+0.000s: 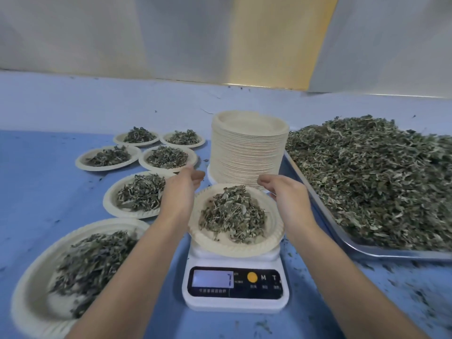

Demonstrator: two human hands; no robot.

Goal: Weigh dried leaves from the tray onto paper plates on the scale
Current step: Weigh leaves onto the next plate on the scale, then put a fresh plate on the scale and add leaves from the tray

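White plastic scale (234, 289) sits nearest on the blue tabletop (36, 167), carrying a crimp-rimmed pulp paper plate (232, 250) with a loose mound of dried leaves (232, 214). My left grip (181, 192) and right grip (286, 194) flank it, fingers loosely curved, nothing visibly held, rim contact unclear. Risk, my call: the plate looks tilted and overhangs the platform, so a nudge could tip it and scatter the brittle flakes. Beyond are filled plates (109, 199), a ribbed plate stack (247, 155) and a shiny metal tray (367, 251), heaped.
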